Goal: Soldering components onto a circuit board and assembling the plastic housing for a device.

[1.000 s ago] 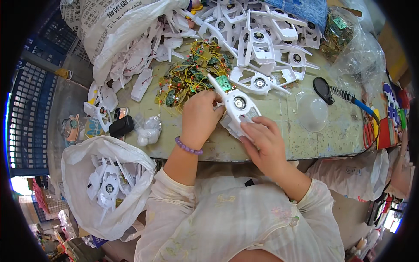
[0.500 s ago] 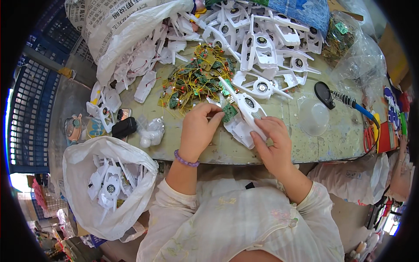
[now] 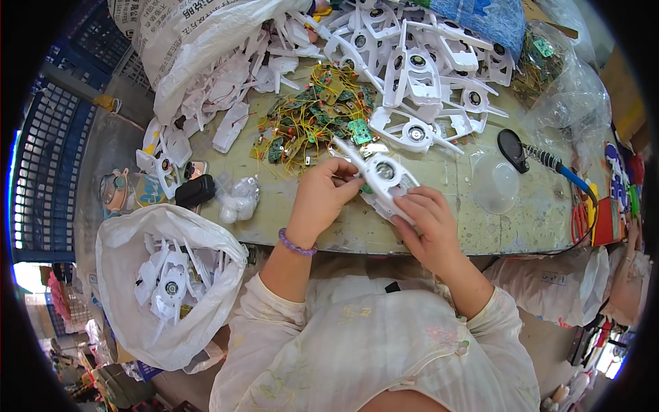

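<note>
A white plastic housing [image 3: 384, 180] with a round black speaker set in its face is tilted above the table. My right hand [image 3: 429, 223] grips its lower end, thumb underneath and fingers on top. My left hand [image 3: 322, 196] is closed in a pinch at the housing's left edge, its fingertips partly hidden. A sliver of green circuit board [image 3: 366, 189] shows under the housing by the left fingertips. Just beyond lies a pile of circuit boards with yellow wires [image 3: 312, 120], with one brighter green board [image 3: 359, 131] at its right side.
More white housings with speakers [image 3: 416, 82] are heaped at the back. White shell parts [image 3: 232, 127] spill from a large sack at the back left. An open white bag [image 3: 113, 275] holds finished-looking housings at lower left. A soldering iron [image 3: 542, 156] and clear plastic lid [image 3: 495, 184] lie right.
The housing has swung left and turned over the circuit board, which was in plain view at my left fingertips and is now mostly covered. My left hand has moved slightly right.
</note>
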`<control>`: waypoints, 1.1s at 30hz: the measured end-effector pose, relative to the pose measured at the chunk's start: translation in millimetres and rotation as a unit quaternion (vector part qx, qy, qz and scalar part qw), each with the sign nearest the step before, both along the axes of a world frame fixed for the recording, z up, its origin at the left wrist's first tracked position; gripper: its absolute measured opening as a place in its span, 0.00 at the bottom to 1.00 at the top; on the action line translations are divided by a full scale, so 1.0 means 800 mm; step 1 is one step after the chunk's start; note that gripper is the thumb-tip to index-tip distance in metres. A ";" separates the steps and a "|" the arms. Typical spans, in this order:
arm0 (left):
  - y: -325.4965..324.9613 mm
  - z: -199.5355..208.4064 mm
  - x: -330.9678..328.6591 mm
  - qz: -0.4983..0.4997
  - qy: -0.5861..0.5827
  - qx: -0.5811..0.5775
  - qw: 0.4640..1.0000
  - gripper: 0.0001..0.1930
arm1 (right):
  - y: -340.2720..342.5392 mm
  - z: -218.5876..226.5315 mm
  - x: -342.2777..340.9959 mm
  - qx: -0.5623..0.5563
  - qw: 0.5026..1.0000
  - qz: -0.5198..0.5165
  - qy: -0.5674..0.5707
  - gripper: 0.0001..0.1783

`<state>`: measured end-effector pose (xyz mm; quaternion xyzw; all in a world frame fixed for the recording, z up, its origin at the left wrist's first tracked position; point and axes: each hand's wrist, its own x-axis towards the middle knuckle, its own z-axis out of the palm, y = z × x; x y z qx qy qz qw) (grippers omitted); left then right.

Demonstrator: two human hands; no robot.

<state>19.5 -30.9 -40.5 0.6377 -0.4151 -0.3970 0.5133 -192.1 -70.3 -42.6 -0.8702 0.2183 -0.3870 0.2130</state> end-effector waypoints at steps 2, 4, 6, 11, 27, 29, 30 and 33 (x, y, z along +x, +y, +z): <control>0.002 0.003 0.002 -0.002 -0.009 0.017 1.000 0.09 | 0.002 0.005 0.001 0.012 1.000 -0.001 0.028 0.23; 0.011 0.008 0.008 0.003 -0.056 0.035 0.998 0.08 | -0.001 0.005 0.002 0.031 0.997 0.012 0.071 0.24; 0.024 0.013 0.011 0.022 -0.107 0.055 0.993 0.08 | 0.000 0.010 0.008 0.022 0.995 0.001 0.094 0.24; 0.051 0.039 -0.017 0.090 -0.245 -0.143 0.955 0.05 | 0.009 -0.010 0.010 0.133 0.982 -0.064 0.116 0.24; 0.160 0.128 -0.046 -0.437 0.049 -0.386 0.811 0.09 | 0.157 0.069 0.322 0.320 0.815 0.481 0.043 0.43; 0.172 0.123 -0.023 -0.441 0.083 -0.366 0.815 0.11 | 0.151 0.080 0.301 0.344 0.788 0.508 0.061 0.36; 0.172 0.120 -0.010 -0.440 0.083 -0.368 0.815 0.11 | 0.141 0.070 0.291 0.303 0.809 0.503 0.027 0.32; 0.164 0.103 0.020 -0.349 0.122 -0.345 0.863 0.09 | 0.090 0.064 0.243 0.337 0.834 0.436 0.026 0.20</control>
